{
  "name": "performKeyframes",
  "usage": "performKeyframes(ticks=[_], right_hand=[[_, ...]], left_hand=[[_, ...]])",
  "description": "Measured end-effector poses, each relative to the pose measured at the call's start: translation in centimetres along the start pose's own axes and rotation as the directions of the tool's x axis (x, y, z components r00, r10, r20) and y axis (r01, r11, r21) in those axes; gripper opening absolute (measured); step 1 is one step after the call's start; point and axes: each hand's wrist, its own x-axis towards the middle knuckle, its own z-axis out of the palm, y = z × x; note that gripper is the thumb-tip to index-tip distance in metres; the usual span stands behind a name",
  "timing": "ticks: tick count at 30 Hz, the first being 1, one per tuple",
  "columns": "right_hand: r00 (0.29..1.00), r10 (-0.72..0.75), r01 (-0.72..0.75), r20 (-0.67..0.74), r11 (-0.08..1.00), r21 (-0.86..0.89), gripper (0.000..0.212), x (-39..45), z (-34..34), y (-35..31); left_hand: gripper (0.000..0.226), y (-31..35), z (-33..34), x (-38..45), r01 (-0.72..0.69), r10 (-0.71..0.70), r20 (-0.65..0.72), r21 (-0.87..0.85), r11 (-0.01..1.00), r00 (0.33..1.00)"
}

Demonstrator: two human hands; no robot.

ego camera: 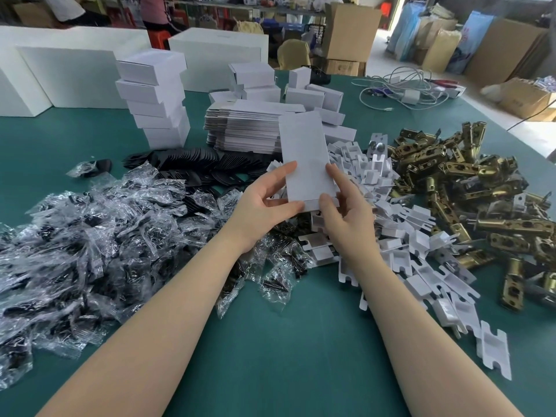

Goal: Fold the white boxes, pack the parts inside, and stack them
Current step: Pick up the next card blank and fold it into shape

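A flat unfolded white box (305, 158) stands upright above the table's middle, held from both sides. My left hand (264, 203) pinches its lower left edge, thumb at the bottom corner. My right hand (343, 212) grips its lower right edge and bottom flap. Behind it lies a pile of flat box blanks (240, 130). A stack of folded white boxes (156, 100) rises at the back left. Brass latch parts (469, 188) are heaped at the right, white card inserts (400, 236) beside them, and clear bags of black parts (90, 236) at the left.
Black plates (192, 164) lie fanned behind the bags. Loose folded boxes (313, 94) and big white cartons (69, 73) stand at the back. White cables (403, 91) lie at the back right. The green table (285, 341) shows bare between my forearms.
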Motion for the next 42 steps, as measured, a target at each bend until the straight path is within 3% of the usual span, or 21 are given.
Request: performKeyframes(ticks=[34,42], right_hand=[[0.999,-0.020,0.023,0.026,0.990,-0.142,0.052,0.32,-0.03,0.66],[1.000,-0.004,0.004,-0.002,0.995,-0.099,0.050,0.29,-0.04,0.61]], left_hand=[[0.063,0.08,-0.09,0.08,0.030,-0.029,-0.019,0.061,0.998,0.999],[0.065,-0.54,-0.31,0.23,0.022,-0.023,0.014,0.055,0.998,1.000]])
